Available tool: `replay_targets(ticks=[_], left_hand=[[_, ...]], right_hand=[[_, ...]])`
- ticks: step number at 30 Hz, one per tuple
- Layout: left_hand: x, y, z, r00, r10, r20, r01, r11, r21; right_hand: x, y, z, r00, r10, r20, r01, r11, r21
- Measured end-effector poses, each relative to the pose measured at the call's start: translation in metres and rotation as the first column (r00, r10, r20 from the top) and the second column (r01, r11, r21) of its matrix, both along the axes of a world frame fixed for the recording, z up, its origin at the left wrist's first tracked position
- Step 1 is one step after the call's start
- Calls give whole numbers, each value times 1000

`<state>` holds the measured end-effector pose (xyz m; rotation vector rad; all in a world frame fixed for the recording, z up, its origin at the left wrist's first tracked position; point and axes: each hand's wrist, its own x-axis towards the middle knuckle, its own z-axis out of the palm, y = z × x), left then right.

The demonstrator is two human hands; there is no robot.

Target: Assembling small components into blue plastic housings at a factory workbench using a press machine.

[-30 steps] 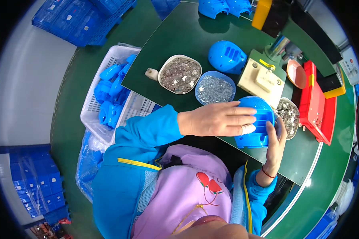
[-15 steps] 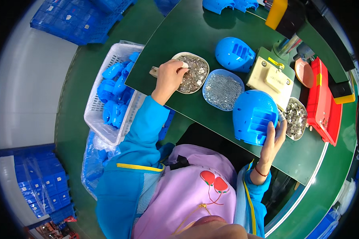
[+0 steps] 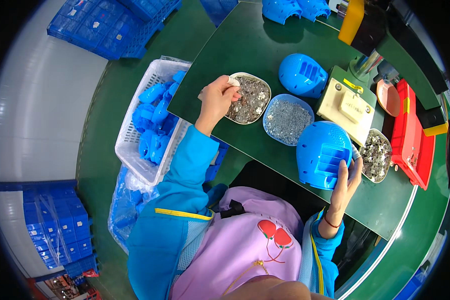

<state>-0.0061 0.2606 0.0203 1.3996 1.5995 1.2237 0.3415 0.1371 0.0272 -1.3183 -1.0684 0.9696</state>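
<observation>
Green worktop (image 3: 245, 45) and stacked blue crates (image 3: 60, 225) frame the workshop as a worker in a blue jacket (image 3: 160, 245) steadies a rounded blue housing (image 3: 313, 142) at the bench's near edge. From where I stand, the right hand (image 3: 346, 184) grips it at four o'clock, thumb beside the slots, fingers around the side; whether its underside rests on the worktop I cannot tell. At the housing's ten o'clock, the left hand (image 3: 219, 101) reaches over a cream dish (image 3: 245, 123) of small bits, thumb and fingertips drawn together, though any piece between them is hidden. A blue dish (image 3: 285, 143) of finer silvery bits lies between, and a second blue shell (image 3: 302, 75) sits just short of twelve. The housing looks like light, stiff moulded plastic, its glossy dome probably slippery, its slot ribs likely weakest; the surest hold appears to be its firm slotted side.
</observation>
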Motion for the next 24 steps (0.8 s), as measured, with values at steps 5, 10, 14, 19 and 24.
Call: replay_targets(ticks=[5, 10, 14, 19, 24], left_hand=[[9, 4, 0, 955, 7, -297, 62, 973, 223], [63, -41, 44, 923, -239, 301, 251, 968, 0], [128, -83, 47, 731, -502, 462, 598, 798, -80], [171, -89, 28, 755, -503, 420, 564, 826, -25], [186, -92, 28, 866, -440, 237, 451, 892, 7]], right_hand=[[8, -9, 2, 994, -62, 85, 62, 998, -2], [-5, -1, -4, 972, -226, 57, 219, 969, 114], [-8, -2, -4, 916, -363, 168, 300, 901, 312], [-2, -13, -4, 866, -441, 235, 323, 853, 409], [1, -18, -11, 810, -469, 352, 279, 836, 472]])
